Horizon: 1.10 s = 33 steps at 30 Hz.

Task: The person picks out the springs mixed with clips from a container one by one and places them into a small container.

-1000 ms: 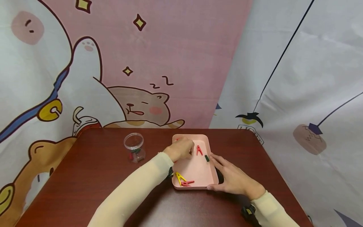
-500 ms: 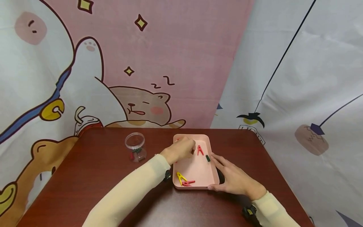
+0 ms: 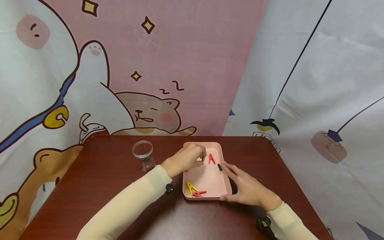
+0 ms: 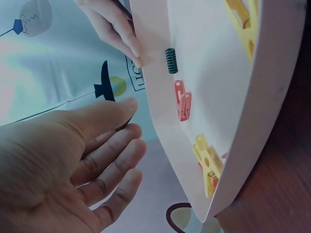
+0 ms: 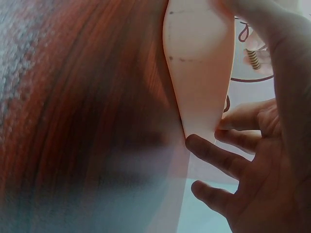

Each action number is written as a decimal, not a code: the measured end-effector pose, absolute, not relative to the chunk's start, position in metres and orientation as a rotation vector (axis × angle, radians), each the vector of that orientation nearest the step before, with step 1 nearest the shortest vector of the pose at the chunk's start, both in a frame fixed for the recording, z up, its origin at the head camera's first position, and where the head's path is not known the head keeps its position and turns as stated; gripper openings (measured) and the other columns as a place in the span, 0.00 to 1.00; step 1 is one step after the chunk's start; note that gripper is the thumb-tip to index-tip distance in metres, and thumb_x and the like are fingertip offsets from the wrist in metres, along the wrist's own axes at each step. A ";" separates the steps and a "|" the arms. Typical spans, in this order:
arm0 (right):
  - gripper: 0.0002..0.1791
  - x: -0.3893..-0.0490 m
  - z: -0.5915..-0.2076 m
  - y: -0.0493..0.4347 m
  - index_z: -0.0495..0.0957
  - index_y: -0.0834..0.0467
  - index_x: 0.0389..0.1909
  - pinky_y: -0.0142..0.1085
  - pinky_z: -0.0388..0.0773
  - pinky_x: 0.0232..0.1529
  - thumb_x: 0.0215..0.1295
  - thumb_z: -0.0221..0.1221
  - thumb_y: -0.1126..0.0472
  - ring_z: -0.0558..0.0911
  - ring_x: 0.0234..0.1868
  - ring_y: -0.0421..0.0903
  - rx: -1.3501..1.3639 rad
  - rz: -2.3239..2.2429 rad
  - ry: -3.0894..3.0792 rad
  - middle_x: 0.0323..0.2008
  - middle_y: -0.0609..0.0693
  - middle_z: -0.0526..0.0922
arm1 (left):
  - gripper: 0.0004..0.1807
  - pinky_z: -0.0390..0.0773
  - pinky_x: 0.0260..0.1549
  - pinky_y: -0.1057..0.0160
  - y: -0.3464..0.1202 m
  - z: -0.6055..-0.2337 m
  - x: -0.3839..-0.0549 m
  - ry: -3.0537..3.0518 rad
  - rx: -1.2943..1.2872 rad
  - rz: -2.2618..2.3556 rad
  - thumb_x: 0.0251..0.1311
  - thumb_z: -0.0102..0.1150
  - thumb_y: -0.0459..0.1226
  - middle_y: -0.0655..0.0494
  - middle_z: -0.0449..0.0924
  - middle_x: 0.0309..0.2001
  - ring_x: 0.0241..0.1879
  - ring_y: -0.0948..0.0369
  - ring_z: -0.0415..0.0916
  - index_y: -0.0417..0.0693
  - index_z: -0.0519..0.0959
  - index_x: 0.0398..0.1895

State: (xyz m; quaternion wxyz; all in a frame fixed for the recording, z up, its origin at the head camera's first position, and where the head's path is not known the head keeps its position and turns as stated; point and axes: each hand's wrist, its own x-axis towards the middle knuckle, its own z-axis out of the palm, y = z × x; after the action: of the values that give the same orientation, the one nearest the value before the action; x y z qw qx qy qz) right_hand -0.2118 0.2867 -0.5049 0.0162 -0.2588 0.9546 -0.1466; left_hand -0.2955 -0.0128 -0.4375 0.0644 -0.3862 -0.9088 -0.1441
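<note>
My left hand [image 3: 185, 160] is over the far-left part of a pink tray [image 3: 207, 180], pinching a small coil spring [image 5: 252, 59] upright between thumb and fingertips. Right of it in the tray lie a red clothespin [image 3: 211, 159] and a dark green spring [image 4: 171, 60]. A yellow clothespin [image 3: 191, 188] and another red clothespin [image 3: 199, 193] lie at the tray's near-left corner. With fingers extended, my right hand [image 3: 247, 187] touches the tray's right wall, its thumb at the near-right corner. In the left wrist view, a yellow clothespin [image 4: 208, 165] overlaps red pieces in the tray's far end.
A clear jar [image 3: 142, 150] with red and dark green pieces inside stands left of the tray. Everything sits on a dark red-brown table [image 3: 264, 156], with a cartoon-printed cloth [image 3: 195, 60] hanging behind its far edge.
My left forearm has drawn back slightly to the left and the hand has turned, so the pinched spring now shows clearly. The right hand and tray stay in place.
</note>
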 end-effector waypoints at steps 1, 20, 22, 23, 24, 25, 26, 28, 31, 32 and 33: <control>0.73 -0.212 -0.505 0.286 0.62 0.55 0.94 0.62 0.85 0.75 0.61 0.70 0.12 0.79 0.84 0.60 -0.809 -0.453 2.970 0.92 0.57 0.65 | 0.10 0.88 0.49 0.61 -0.014 -0.437 -0.294 -2.734 -1.167 -0.447 0.67 0.87 0.38 0.58 0.95 0.41 0.42 0.63 0.89 0.49 0.92 0.46; 0.72 -0.209 -0.506 0.288 0.63 0.55 0.94 0.75 0.66 0.86 0.61 0.72 0.14 0.77 0.85 0.64 -0.785 -0.466 2.959 0.91 0.58 0.67 | 0.14 0.88 0.44 0.60 -0.050 -0.434 -0.271 -2.741 -1.047 -0.582 0.73 0.83 0.41 0.56 0.91 0.54 0.45 0.60 0.87 0.48 0.89 0.54; 0.72 -0.209 -0.507 0.289 0.62 0.54 0.94 0.76 0.62 0.87 0.61 0.72 0.14 0.76 0.86 0.62 -0.778 -0.468 2.961 0.91 0.58 0.67 | 0.15 0.89 0.44 0.60 -0.054 -0.433 -0.270 -2.736 -1.041 -0.571 0.73 0.83 0.41 0.56 0.91 0.54 0.44 0.61 0.88 0.48 0.89 0.56; 0.72 -0.209 -0.507 0.289 0.62 0.53 0.94 0.76 0.61 0.88 0.61 0.72 0.14 0.76 0.86 0.62 -0.772 -0.466 2.964 0.91 0.57 0.67 | 0.15 0.89 0.44 0.60 -0.056 -0.432 -0.270 -2.736 -1.031 -0.564 0.73 0.83 0.41 0.57 0.92 0.54 0.44 0.61 0.88 0.48 0.89 0.56; 0.72 -0.209 -0.507 0.288 0.62 0.53 0.94 0.76 0.61 0.88 0.61 0.72 0.14 0.76 0.86 0.61 -0.768 -0.469 2.965 0.91 0.57 0.67 | 0.16 0.90 0.44 0.60 -0.059 -0.432 -0.270 -2.735 -1.020 -0.554 0.72 0.83 0.41 0.57 0.93 0.53 0.43 0.62 0.88 0.49 0.89 0.57; 0.72 -0.209 -0.507 0.288 0.61 0.52 0.95 0.76 0.60 0.88 0.60 0.72 0.14 0.76 0.86 0.61 -0.760 -0.467 2.966 0.91 0.56 0.67 | 0.16 0.90 0.44 0.60 -0.061 -0.431 -0.269 -2.738 -1.007 -0.550 0.72 0.83 0.41 0.58 0.93 0.52 0.42 0.62 0.88 0.50 0.89 0.57; 0.72 -0.209 -0.507 0.288 0.61 0.52 0.95 0.76 0.60 0.88 0.61 0.72 0.14 0.75 0.87 0.61 -0.756 -0.470 2.965 0.92 0.56 0.66 | 0.17 0.89 0.42 0.60 -0.064 -0.430 -0.268 -2.738 -0.996 -0.552 0.71 0.84 0.41 0.58 0.93 0.51 0.41 0.62 0.88 0.50 0.89 0.58; 0.72 -0.209 -0.507 0.287 0.60 0.51 0.95 0.77 0.60 0.88 0.61 0.72 0.15 0.75 0.87 0.62 -0.757 -0.468 2.966 0.93 0.56 0.65 | 0.18 0.88 0.40 0.61 -0.070 -0.428 -0.267 -2.738 -0.980 -0.546 0.71 0.85 0.42 0.58 0.93 0.50 0.39 0.63 0.86 0.51 0.89 0.58; 0.72 -0.208 -0.509 0.287 0.58 0.51 0.96 0.78 0.60 0.87 0.62 0.71 0.14 0.73 0.88 0.64 -0.755 -0.467 2.967 0.94 0.56 0.63 | 0.17 0.87 0.38 0.62 -0.077 -0.425 -0.265 -2.730 -0.970 -0.528 0.70 0.85 0.42 0.58 0.93 0.49 0.39 0.63 0.85 0.51 0.89 0.57; 0.72 -0.208 -0.510 0.288 0.58 0.51 0.96 0.79 0.60 0.87 0.62 0.70 0.13 0.72 0.88 0.65 -0.755 -0.468 2.967 0.94 0.55 0.62 | 0.17 0.87 0.38 0.62 -0.080 -0.425 -0.264 -2.724 -0.971 -0.519 0.70 0.85 0.41 0.57 0.93 0.48 0.40 0.63 0.86 0.51 0.90 0.56; 0.72 -0.207 -0.510 0.288 0.58 0.50 0.96 0.79 0.59 0.87 0.62 0.69 0.13 0.72 0.89 0.66 -0.755 -0.470 2.970 0.94 0.55 0.62 | 0.16 0.88 0.39 0.62 -0.083 -0.424 -0.264 -2.717 -0.970 -0.507 0.70 0.85 0.41 0.57 0.92 0.48 0.41 0.62 0.86 0.51 0.90 0.56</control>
State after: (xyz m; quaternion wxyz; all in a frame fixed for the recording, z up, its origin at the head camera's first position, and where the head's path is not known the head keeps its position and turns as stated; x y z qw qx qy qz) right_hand -0.2074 0.2877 -0.5097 0.0207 -0.2435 0.9577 -0.1516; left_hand -0.2637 -0.0827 -0.4243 0.1062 -0.3292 -0.9223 -0.1722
